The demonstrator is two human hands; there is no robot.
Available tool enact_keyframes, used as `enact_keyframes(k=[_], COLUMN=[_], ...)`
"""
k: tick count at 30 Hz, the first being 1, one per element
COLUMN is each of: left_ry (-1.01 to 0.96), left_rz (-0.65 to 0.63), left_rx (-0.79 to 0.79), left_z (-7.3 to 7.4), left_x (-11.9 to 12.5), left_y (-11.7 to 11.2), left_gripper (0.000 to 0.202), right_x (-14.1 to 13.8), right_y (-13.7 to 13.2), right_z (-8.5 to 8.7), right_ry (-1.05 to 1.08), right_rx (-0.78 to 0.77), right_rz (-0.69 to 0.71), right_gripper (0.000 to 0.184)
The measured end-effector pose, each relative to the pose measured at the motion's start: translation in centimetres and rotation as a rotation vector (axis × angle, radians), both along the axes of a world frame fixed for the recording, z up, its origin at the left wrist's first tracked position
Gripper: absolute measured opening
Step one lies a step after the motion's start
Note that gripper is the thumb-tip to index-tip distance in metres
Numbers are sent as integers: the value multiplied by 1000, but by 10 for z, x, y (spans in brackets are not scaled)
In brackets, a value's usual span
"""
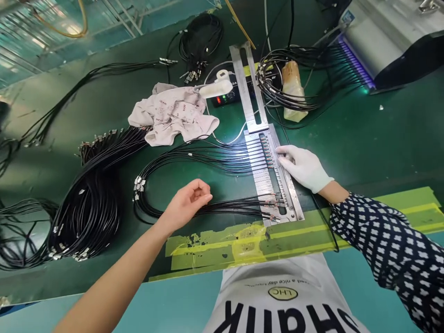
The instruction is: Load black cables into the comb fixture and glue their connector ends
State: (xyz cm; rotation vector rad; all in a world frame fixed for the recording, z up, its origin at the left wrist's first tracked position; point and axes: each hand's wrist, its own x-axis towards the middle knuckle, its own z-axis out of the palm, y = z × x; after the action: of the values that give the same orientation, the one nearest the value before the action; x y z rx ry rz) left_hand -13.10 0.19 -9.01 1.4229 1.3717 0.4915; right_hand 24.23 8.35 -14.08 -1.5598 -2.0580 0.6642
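The left hand (189, 199), bare, is held loosely curled above the green mat (364, 152), fingertips drawn toward the thumb; whether a cable is pinched between them cannot be told. Just beside it, a group of black cables (222, 206) is routed rightward into the lower slots of the metal fixture (274, 175). The right hand (303, 166), covered by a white glove, is laid flat and open on the right edge of the fixture, with the fingertips touching the row of connectors (269, 150) seated in the upper slots. A second group of cables (215, 157) is fanned out leftward from those slots. A long slotted metal bar (250, 88) is extended from the top of the fixture. A crumpled cloth (171, 115) is located beyond the cables, and a large bundle of black cables (90, 203) is laid at the left of the mat. Yellow tape (222, 243) is applied along the near edge.
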Motion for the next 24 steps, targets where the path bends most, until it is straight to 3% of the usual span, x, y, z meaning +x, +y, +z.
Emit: enact_keyframes(k=[3, 5, 9, 11, 13, 16, 20, 24], left_ry=[173, 193, 83, 160, 322, 487, 481, 363], left_rz=[-162, -200, -17, 47, -27, -246, -378, -408], left_rx=[94, 152, 287, 358, 453, 568, 638, 694], left_z=[-4, -3, 3, 3, -3, -18, -32, -38], left_x=[12, 15, 8, 7, 15, 42, 85, 103], left_y=[-3, -2, 6, 10, 11, 13, 22, 35], left_gripper=[23, 18, 18, 17, 15, 16, 23, 20], right_x=[0, 0, 0, 0, 0, 1, 2, 2], right_y=[0, 0, 1, 1, 0, 0, 2, 4], right_z=[0, 1, 2, 3, 3, 4, 2, 0], right_ry=[4, 12, 14, 10, 12, 18, 24, 34], right_rx=[3, 9, 10, 5, 0, -4, 17, 37], right_rz=[5, 12, 18, 14, 13, 27, 45, 46], right_gripper=[31, 32, 31, 31, 31, 30, 29, 28])
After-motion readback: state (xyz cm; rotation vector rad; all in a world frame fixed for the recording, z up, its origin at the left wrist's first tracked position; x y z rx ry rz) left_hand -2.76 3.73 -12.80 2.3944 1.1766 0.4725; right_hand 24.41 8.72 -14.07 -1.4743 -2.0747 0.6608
